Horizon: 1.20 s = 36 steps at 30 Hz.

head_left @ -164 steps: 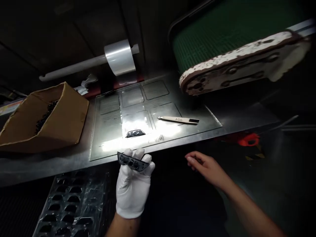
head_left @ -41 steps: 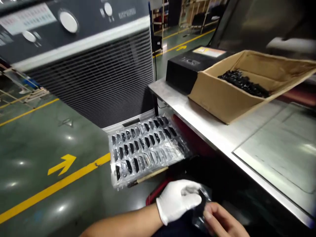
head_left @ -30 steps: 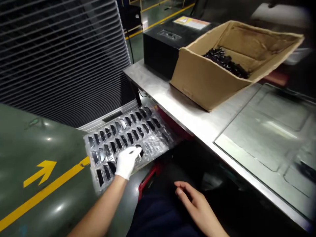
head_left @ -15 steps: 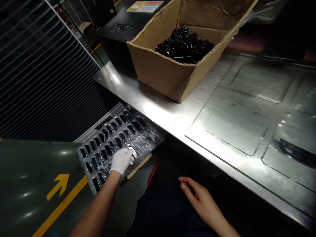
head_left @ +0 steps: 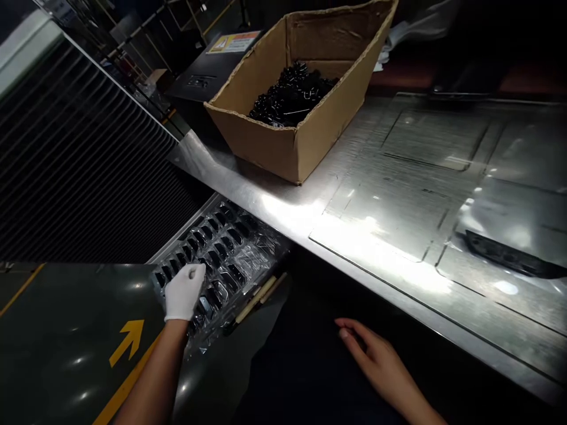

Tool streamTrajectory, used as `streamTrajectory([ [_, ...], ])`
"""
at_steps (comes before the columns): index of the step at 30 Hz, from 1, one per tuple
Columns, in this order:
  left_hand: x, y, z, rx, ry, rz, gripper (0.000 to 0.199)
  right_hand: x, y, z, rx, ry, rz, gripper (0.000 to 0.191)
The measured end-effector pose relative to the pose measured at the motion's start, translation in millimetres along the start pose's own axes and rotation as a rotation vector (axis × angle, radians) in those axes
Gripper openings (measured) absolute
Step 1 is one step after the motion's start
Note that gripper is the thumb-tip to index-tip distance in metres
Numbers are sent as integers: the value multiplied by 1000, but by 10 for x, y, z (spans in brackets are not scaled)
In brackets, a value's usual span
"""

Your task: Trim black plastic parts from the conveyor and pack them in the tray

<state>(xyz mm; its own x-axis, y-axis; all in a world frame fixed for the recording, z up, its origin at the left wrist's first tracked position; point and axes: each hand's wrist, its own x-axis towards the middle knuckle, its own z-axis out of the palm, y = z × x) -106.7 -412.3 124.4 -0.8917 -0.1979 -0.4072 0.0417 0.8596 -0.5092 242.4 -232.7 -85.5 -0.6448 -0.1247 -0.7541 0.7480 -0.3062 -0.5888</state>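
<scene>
The gloved left hand [head_left: 183, 292] is curled with its thumb and forefinger drawn together into a small ring; whether anything is pinched between them I cannot tell. It is over the left side of one clear plastic tray [head_left: 254, 260], where well over a dozen black parts [head_left: 215, 258] sit in rows, the glove hiding some, so no exact count. The bare right hand [head_left: 374, 357] is empty, fingers loosely bent and thumb slightly apart, near the edge of the metal table [head_left: 283, 209]. That tabletop juts between the tray and the single cardboard box [head_left: 266, 144], an open, slant-sided carton with a ragged rim, holding a glossy black heap [head_left: 295, 97] too tangled to count. One more black part [head_left: 509, 257], long, tapered and moulded, lies on the smooth, shiny sheet [head_left: 398, 206] to the right, which has rounded rectangular outlines. Two pale strips [head_left: 261, 295] run beside the tray's near edge. Behind the box is one black case [head_left: 199, 82] with a warning label; a ribbed dark panel [head_left: 88, 153] rises at left above a green floor [head_left: 66, 324] bearing one yellow arrow [head_left: 128, 340].
</scene>
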Motion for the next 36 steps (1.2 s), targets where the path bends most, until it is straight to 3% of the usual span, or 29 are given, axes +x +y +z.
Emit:
streamTrajectory([
  [2,-87,-45,72,-2,-18,106,39,-34,72,7,1,-1,5,57],
  [5,-190,-17,361,34,-54,278,33,-97,136,19,10,-1,-9,54],
  [9,-185,26,646,109,-27,353,26,-175,184,21,35,20,-37,50],
  [14,-150,-27,530,116,37,429,16,-268,297,28,65,65,-22,51],
  [17,-286,178,355,19,100,582,21,-433,332,2,115,133,-39,45],
  [19,-408,538,241,-76,182,680,25,-536,335,-56,141,175,-57,39],
  [21,-590,1091,115,-259,218,795,22,-611,344,-151,149,235,-58,34],
  [22,-719,1424,45,-370,178,922,22,-649,356,-201,151,272,-52,33],
  [24,-1027,2142,-93,-498,135,1328,31,-737,391,-278,159,340,-36,32],
  [26,-1306,2841,-195,-383,50,1611,30,-831,444,-307,179,383,-29,32],
  [29,-1511,3641,-250,40,-22,1791,22,-937,556,-267,232,425,-29,31],
  [32,-1532,4022,-247,221,-25,1853,25,-981,697,-162,311,467,-20,30],
  [36,-1509,4124,-254,366,-43,1895,34,-956,867,-34,356,485,2,29],
])
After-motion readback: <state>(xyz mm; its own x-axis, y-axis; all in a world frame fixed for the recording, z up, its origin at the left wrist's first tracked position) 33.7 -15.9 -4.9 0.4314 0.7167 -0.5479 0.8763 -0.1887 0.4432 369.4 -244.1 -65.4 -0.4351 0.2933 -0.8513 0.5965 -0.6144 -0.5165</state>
